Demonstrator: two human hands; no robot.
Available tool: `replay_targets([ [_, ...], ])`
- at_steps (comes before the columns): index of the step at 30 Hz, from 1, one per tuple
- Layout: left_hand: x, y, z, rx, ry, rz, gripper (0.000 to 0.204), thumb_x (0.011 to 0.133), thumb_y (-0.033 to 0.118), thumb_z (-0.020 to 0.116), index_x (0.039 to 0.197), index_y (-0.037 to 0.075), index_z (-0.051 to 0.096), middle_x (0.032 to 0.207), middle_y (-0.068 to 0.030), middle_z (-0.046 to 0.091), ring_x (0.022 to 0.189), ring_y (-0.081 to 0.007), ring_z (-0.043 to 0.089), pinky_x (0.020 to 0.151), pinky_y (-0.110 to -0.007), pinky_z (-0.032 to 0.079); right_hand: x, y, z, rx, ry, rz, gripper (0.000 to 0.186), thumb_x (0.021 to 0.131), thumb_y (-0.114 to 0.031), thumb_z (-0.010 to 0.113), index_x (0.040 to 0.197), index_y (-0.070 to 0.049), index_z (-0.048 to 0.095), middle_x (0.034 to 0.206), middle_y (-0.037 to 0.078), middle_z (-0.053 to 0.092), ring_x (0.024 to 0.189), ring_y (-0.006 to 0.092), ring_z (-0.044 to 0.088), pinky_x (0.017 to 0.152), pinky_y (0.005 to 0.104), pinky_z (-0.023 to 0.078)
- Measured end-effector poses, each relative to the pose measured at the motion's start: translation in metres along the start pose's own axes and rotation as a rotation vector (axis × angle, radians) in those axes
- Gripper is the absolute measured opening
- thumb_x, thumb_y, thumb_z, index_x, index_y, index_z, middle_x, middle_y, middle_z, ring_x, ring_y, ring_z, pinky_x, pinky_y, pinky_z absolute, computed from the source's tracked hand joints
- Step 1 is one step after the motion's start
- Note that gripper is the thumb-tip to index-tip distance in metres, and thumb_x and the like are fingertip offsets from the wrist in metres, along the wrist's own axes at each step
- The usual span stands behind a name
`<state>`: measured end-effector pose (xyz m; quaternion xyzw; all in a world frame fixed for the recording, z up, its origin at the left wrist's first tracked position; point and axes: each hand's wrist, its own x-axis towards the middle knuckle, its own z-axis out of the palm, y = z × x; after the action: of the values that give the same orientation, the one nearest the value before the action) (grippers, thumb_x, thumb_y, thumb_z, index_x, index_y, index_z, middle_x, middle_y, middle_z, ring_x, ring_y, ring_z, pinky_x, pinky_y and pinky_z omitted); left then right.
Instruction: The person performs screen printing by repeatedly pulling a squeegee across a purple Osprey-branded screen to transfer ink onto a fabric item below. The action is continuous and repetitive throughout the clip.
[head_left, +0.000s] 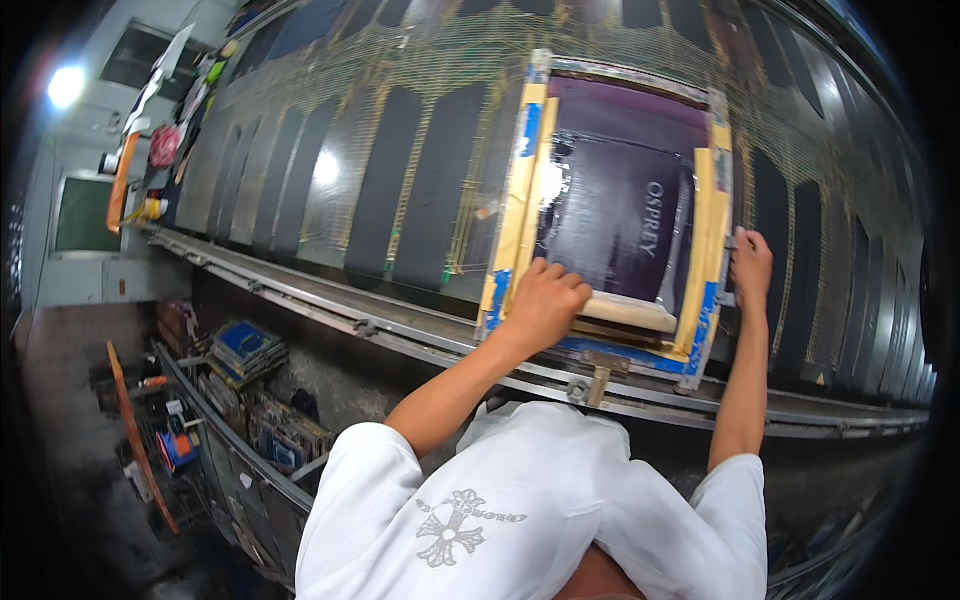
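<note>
A screen-printing frame [718, 180], edged with yellow and blue tape, lies on the long printing table in front of me. Dark, glossy ink [610, 225] covers much of its purple mesh, and pale lettering shows there. At the frame's near end lies a squeegee [632, 313] with a pale wooden handle. My left hand [548, 300] is closed over the squeegee's left end. On the frame's right side, my right hand [751, 266] has its fingers curled at the outer edge; they partly hide what they grip.
Dark, long fabric panels [440, 185] lie in rows on the table to both sides. A metal rail [400, 340] runs along the near edge. Below left stand a stack of frames [245, 350] and a cart [180, 450]. An orange board [122, 185] stands at the table's far left end.
</note>
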<state>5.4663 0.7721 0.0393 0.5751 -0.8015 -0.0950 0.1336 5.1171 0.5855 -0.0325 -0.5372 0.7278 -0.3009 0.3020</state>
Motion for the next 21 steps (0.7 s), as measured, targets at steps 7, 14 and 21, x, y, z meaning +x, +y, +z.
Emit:
replay_targets([
  [7,-0.023,-0.039,-0.042,-0.163,0.042,-0.058,0.039,0.060,0.007,0.083,0.097,0.014,0.074,0.094,-0.0005,0.073,0.089,-0.0241,0.066,0.080,-0.041,0.045,-0.034,-0.089,-0.002,0.300,-0.062,0.028,0.021,0.101,-0.023,0.066,0.096,-0.003,0.069,0.068,-0.003,0.056,0.059,0.0045,0.046,0.052,0.0273,0.035],
  [14,-0.120,-0.222,-0.100,-0.076,0.049,-0.097,0.029,0.065,0.011,0.086,0.092,0.015,0.077,0.088,0.0000,0.075,0.079,-0.0254,0.067,0.076,-0.041,0.048,-0.123,-0.167,0.212,0.254,0.089,-0.220,0.023,0.095,-0.023,0.069,0.100,0.000,0.069,0.086,0.014,0.068,0.080,0.0196,0.062,0.078,0.0354,0.050],
  [21,-0.182,-0.284,-0.130,0.023,0.112,-0.024,0.034,0.062,0.009,0.085,0.094,0.015,0.076,0.089,0.0011,0.076,0.073,-0.0242,0.065,0.073,-0.039,0.043,-0.158,-0.220,0.270,0.201,0.067,-0.084,0.028,0.093,-0.030,0.070,0.099,-0.003,0.070,0.080,0.013,0.069,0.074,0.0229,0.064,0.074,0.0371,0.050],
])
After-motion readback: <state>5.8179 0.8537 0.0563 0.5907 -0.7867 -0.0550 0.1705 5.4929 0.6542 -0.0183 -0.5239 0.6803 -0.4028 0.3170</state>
